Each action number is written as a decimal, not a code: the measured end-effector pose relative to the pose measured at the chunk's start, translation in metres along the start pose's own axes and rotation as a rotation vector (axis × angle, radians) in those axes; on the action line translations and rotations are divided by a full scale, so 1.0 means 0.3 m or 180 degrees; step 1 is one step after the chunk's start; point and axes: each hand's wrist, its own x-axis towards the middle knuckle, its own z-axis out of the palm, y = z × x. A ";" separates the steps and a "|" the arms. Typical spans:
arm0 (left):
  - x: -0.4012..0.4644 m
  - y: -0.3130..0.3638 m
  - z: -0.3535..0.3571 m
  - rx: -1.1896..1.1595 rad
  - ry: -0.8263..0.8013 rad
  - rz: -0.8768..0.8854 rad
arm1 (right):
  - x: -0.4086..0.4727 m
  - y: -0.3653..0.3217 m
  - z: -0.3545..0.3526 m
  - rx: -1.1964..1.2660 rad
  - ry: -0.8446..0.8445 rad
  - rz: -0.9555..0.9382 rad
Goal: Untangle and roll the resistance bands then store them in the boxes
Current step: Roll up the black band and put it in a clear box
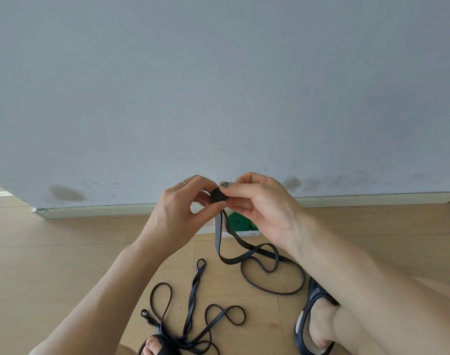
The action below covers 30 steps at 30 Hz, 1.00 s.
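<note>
Both hands are raised in front of the wall and pinch a small rolled start of a black resistance band (217,195). My left hand (179,213) holds the roll from the left, my right hand (259,203) from the right with the thumb on top. The band's loose tail (244,254) hangs down and loops on the wooden floor. A second black band (190,326) lies tangled on the floor near my left foot. A white box (247,233) against the skirting holds rolled green bands (238,221); my hands hide part of it.
My feet in dark sandals rest on the floor, the right one (313,326) at lower right and the left one (157,348) at the bottom edge under the tangled band. A blue-grey wall (218,85) with white skirting stands close ahead.
</note>
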 end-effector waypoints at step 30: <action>-0.005 -0.042 0.035 0.0942 -0.0043 0.0527 | 0.001 0.055 0.032 -0.1660 0.0513 -0.0395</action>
